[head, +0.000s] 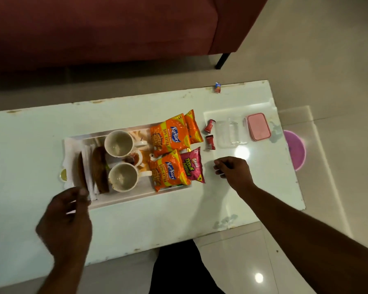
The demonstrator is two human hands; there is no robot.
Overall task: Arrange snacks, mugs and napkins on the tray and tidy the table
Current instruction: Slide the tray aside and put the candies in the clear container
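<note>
A white tray (123, 200) lies on the pale table (157, 225). On it stand two white mugs, the far mug (119, 143) and the near mug (123, 177), with white napkins (89, 166) and brown pieces at its left end. Three orange snack packets (169, 137) and a pink packet (192, 164) cover its right end. My left hand (66, 221) is at the tray's near left corner, fingertips touching a napkin edge. My right hand (232, 171) hovers right of the pink packet, fingers curled, nothing visible in it.
Two small red wrappers (209, 132) lie right of the tray. Beyond them sit a clear plastic box (229, 133) and a pink-lidded container (259, 126). A small blue-red wrapper (217, 87) is at the far edge. A maroon sofa (115, 28) stands behind; a purple bin (295, 149) is on the floor.
</note>
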